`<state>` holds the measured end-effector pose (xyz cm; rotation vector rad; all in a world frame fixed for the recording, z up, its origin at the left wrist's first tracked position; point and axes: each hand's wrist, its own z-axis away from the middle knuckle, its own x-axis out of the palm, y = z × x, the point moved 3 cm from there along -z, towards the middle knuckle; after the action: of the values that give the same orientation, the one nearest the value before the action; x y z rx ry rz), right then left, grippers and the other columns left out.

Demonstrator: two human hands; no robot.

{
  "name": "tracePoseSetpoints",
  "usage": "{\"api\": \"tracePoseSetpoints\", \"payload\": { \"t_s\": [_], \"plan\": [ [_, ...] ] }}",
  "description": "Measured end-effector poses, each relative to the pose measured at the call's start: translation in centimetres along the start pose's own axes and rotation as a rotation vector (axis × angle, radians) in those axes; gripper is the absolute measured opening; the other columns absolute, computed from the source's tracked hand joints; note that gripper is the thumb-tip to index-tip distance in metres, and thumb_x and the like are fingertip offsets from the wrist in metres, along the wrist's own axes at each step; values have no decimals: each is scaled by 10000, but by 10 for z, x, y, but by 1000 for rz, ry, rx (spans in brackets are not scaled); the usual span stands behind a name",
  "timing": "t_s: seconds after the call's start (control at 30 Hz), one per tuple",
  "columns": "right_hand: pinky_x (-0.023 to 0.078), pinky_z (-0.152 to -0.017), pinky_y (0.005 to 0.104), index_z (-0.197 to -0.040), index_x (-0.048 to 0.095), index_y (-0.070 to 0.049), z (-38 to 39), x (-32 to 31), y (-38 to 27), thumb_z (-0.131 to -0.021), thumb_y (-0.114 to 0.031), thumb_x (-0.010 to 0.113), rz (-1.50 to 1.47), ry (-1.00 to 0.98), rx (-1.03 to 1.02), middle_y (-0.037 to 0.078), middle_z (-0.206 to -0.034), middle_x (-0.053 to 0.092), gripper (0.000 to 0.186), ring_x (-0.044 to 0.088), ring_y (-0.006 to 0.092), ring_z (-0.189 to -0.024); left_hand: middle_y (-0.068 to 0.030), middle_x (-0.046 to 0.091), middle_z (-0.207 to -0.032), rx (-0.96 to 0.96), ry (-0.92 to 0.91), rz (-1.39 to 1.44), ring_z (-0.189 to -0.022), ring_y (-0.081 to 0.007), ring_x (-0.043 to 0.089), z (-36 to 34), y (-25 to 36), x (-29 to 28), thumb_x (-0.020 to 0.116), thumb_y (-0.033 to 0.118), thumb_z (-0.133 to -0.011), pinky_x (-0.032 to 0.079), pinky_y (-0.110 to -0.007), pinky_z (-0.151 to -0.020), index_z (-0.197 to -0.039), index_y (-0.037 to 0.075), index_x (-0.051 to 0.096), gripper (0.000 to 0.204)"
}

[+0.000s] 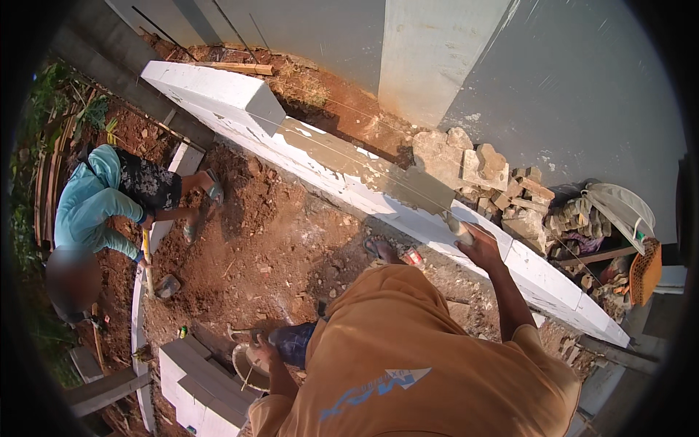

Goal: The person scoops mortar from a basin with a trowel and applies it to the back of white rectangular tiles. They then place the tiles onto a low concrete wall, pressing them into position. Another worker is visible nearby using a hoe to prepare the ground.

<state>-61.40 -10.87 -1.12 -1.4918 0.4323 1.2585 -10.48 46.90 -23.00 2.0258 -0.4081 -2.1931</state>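
My right hand [480, 251] is closed around a pale, rounded tool [459, 228], whose exact kind I cannot make out. It rests at the top of a low white block wall [502, 251], at the end of a strip of wet grey mortar [419, 188]. Down by my left leg, my left hand [265, 352] is closed on a thin metal tool [244, 333], perhaps a trowel; its shape is partly hidden. That hand is over a round bucket [242, 362] beside stacked white blocks [191, 379]. A taut string [342, 146] runs along the wall.
At left a person in a teal shirt [91, 189] bends over with a yellow-handled tool [146, 247] near a dark lump [167, 285]. Broken stone and brick [510, 193] are piled behind the wall, beside an orange crate [644, 273]. Reddish soil [247, 247] covers the ground.
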Motion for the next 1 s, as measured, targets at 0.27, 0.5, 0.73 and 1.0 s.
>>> {"api": "tracePoseSetpoints", "payload": {
  "t_s": [0.27, 0.5, 0.73, 1.0],
  "plan": [
    [534, -902, 442, -1330, 598, -123, 57, -8, 68, -816, -201, 763, 57, -13, 232, 148, -1196, 666, 545, 651, 385, -1065, -295, 537, -1358, 89, -84, 100, -1172, -436, 573, -35, 161, -7, 666, 393, -961, 473, -487, -980, -1465, -3, 440, 679],
    [563, -738, 461, -1323, 585, -157, 91, 13, 110, -824, -216, 753, 197, 183, 176, 129, -1092, 658, 530, 681, 363, -924, -289, 560, -1344, 122, -125, 199, -1239, -457, 544, -25, 215, -23, 700, 339, -936, 439, -509, -1028, -1436, 5, 467, 645],
    [561, -717, 460, -1345, 532, -177, 36, 14, 89, -858, -224, 719, 190, 171, 166, 106, -1056, 621, 524, 667, 332, -925, -302, 562, -1343, 218, -201, 135, -1248, -463, 534, -7, 167, 12, 695, 352, -934, 434, -493, -1047, -1413, -34, 475, 653],
    [549, -743, 474, -1373, 524, -171, 11, 24, 65, -836, -190, 733, 161, 133, 123, 109, -1070, 609, 577, 656, 352, -942, -292, 519, -1387, 72, -263, 384, -1270, -439, 522, 51, 137, 15, 673, 318, -953, 401, -468, -1104, -1416, -84, 463, 648]
  ]
}}
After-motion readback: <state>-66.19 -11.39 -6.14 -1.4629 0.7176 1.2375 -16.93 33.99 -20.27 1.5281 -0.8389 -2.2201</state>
